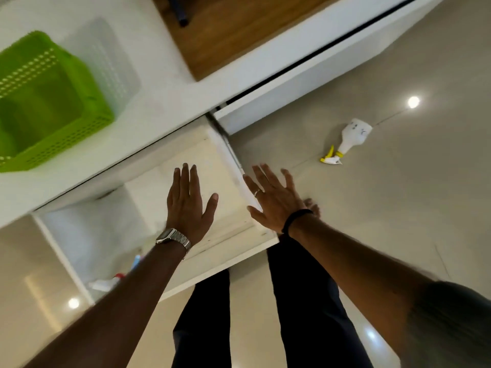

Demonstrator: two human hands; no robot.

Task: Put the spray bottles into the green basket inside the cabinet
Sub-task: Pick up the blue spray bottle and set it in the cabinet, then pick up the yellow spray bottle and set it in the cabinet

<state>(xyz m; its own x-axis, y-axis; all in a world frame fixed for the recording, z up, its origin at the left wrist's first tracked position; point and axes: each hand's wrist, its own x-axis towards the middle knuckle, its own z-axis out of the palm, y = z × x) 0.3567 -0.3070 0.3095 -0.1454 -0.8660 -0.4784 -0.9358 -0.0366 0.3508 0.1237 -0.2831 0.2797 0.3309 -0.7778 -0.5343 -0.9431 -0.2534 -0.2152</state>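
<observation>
Looking down past both arms, I see my left hand [189, 205] spread flat, fingers straight and close together, thumb out to the side, holding nothing. It lies over the white cabinet door [212, 166], which stands swung out; I cannot tell whether the palm presses the panel or floats just above it. A metal watch [174, 239] sits on that wrist.

My right hand [273, 200] is also wide open and empty, fingers fanned, a ring [257, 192] on one of them and a dark band [295, 219] round the wrist. Its thumb and first fingers sit at the door's outer edge, seemingly touching it, while the rest of the hand hangs over the floor [398, 208].

One spray bottle [348, 140], white with a yellow trigger, lies on its side on the floor, well apart from my right hand and outside the cabinet [164, 102]. A second bottle [107, 282], white with a red cap, is partly hidden behind my left forearm, low in the open compartment; it is blurred.

The green basket [50, 107] sits on the white shelf at upper left, nothing visible in it, far from both hands. My dark trousers [300, 301] show below.
</observation>
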